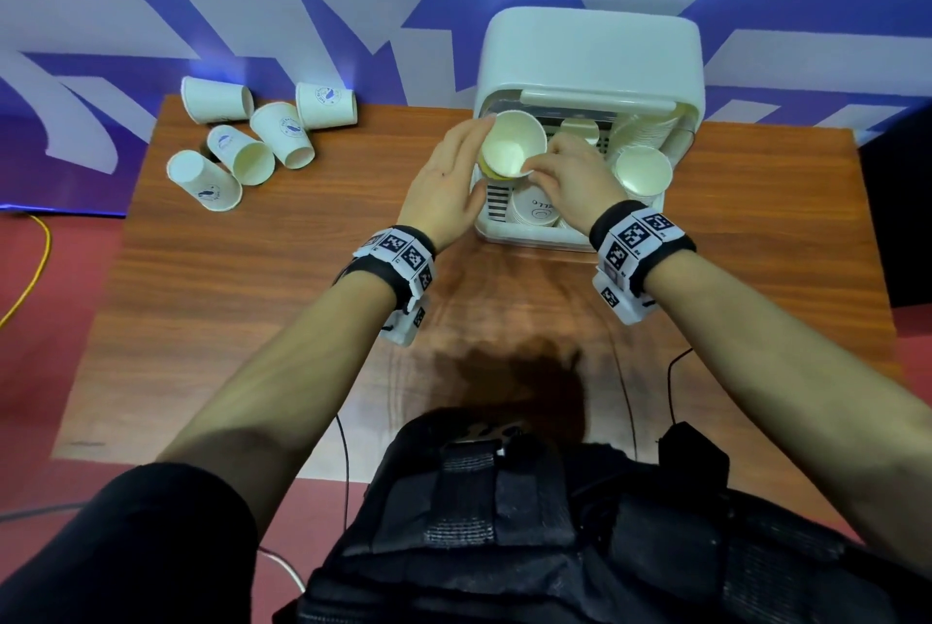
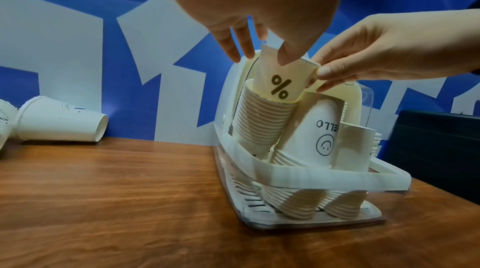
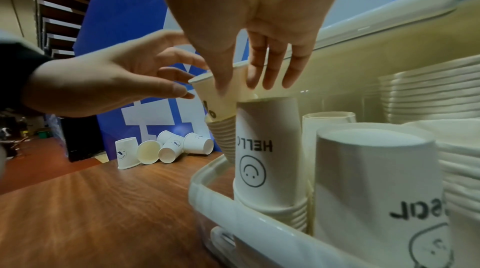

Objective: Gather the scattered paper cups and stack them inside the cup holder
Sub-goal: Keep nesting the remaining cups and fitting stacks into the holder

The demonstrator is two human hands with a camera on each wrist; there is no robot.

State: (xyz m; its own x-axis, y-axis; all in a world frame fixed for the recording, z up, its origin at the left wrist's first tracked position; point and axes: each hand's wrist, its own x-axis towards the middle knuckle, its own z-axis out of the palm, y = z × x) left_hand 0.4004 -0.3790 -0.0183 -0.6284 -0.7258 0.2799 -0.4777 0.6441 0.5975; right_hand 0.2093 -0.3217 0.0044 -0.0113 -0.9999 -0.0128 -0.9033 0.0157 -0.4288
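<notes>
A white cup holder [image 1: 590,48] with its lid up stands at the table's back right. A paper cup [image 1: 514,149] printed with "%" [image 2: 280,81] sits mouth up in the top of a cup stack [image 2: 262,125] in the holder's left side. My right hand [image 1: 544,164] pinches the cup's rim, thumb outside [image 3: 237,86]. My left hand [image 1: 469,154] lies against the cup's left wall with straight fingers, its thumb tip on the wall [image 2: 265,51]. Several loose cups [image 1: 242,139] lie at the table's far left corner.
The holder's rim [image 2: 311,174] also encloses upside-down stacks, one topped by a "HELLO" smiley cup [image 3: 259,145]. A black box [image 1: 897,210] stands right of the table. A yellow cable [image 1: 35,260] runs over the red floor at the left.
</notes>
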